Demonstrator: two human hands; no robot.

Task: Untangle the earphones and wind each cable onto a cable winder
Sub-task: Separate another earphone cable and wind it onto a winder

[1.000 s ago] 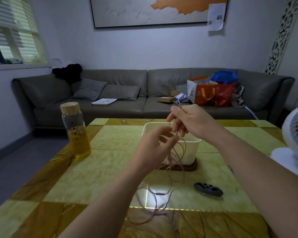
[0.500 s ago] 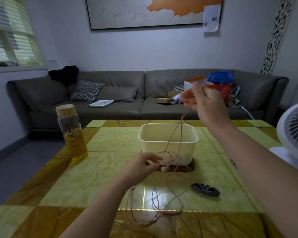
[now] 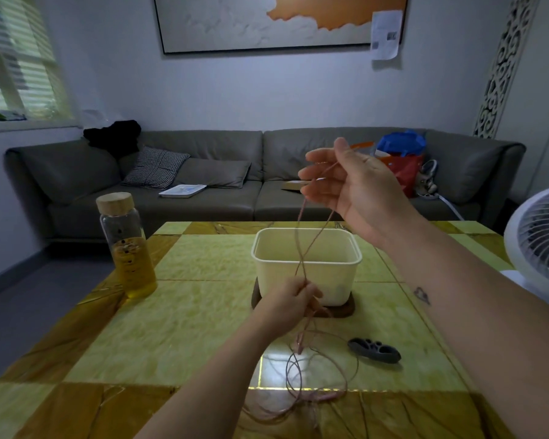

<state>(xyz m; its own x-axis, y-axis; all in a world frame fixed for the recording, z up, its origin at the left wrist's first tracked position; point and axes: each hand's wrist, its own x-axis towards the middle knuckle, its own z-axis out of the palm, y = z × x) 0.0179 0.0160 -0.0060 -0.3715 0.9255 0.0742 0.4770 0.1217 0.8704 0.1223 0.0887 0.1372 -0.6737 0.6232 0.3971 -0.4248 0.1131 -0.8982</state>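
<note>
Well out to the left of the left hand, standing upright on the yellow tiled table (image 3: 203, 315): a glass bottle (image 3: 126, 245) with a wooden cap, about half full of amber liquid. Low and central, the left hand (image 3: 290, 299), fingers curled tight around several strands of the pink earphone cable (image 3: 302, 245), gripping them as a bundle. Touching nothing else. From that fist, two strands rising and crossing once on the way up to the right hand. Below and nearer than the fist, the rest of the cable hanging down to the tabletop and lying there in loose, overlapping loops. Just behind the left hand, a cream tub (image 3: 336, 289) set on a dark round coaster (image 3: 343, 310). Higher and further right, the right hand (image 3: 355, 188), lifted above the tub, fingers loosely stretched and spread, thumb raised apart from them, a loop of cable slung across between thumb and forefinger; no pinch to be seen. Below the right forearm and right of the fallen loops, flat on the table and apart from the cable: a dark cable winder (image 3: 374, 350) with round holes. Beyond the right arm, at the edge of view, a white fan (image 3: 539, 245).
</note>
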